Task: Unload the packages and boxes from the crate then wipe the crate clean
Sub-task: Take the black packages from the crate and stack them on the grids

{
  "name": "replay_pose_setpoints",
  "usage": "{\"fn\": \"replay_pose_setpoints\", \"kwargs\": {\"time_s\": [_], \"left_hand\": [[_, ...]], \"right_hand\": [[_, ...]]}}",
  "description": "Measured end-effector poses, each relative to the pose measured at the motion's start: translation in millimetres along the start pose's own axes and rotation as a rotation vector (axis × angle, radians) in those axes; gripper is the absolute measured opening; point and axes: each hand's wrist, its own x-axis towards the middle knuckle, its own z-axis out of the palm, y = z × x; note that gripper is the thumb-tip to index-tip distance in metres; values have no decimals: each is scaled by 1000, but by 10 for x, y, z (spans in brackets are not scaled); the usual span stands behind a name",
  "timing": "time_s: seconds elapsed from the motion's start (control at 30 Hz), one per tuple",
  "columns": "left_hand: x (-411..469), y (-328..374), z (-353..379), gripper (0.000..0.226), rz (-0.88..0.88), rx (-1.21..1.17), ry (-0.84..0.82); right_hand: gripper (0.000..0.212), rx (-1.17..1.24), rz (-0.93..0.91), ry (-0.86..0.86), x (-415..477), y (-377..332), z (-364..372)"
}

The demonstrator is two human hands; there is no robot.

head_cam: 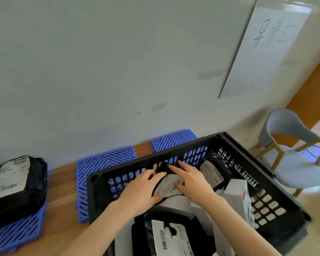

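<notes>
A black slotted plastic crate [277, 183] fills the lower right, holding several black bagged packages and white boxes. Both hands reach into its far end and hold a small black package with a white label [169, 187]. My left hand [140, 191] grips its left side, thumb underneath. My right hand [190, 180] lies on its right side with fingers spread over the top. Another black labelled package [172, 237] lies at the crate's near end, and a white box [238, 196] leans at the right. One black package [17, 183] lies outside on a blue mat.
Blue slotted floor mats [103, 161] lie along the white wall [100, 71] on the wooden floor. A grey chair with wooden legs [294, 157] stands right of the crate. A white sheet with handwriting [266, 48] hangs on the wall.
</notes>
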Motion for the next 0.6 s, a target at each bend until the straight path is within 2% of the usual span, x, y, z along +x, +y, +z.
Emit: {"fn": "replay_pose_setpoints", "kwargs": {"time_s": [0.13, 0.2, 0.27, 0.43, 0.53, 0.6], "left_hand": [[15, 34, 131, 78, -53, 34, -118], [-9, 18, 156, 77, -77, 48, -152], [-39, -17, 162, 75, -92, 46, -155], [-120, -110, 117, 66, -110, -31, -91], [-197, -158, 77, 70, -114, -109, -2], [-253, -189, 35, 73, -103, -155, 114]], "right_hand": [[83, 51, -76, 12, 48, 54, 159], [84, 38, -100, 42, 68, 30, 215], [74, -5, -108, 93, 90, -10, 262], [33, -9, -191, 287, 119, -131, 253], [24, 64, -227, 415, 108, -237, 163], [20, 148, -232, 454, 109, -317, 56]]}}
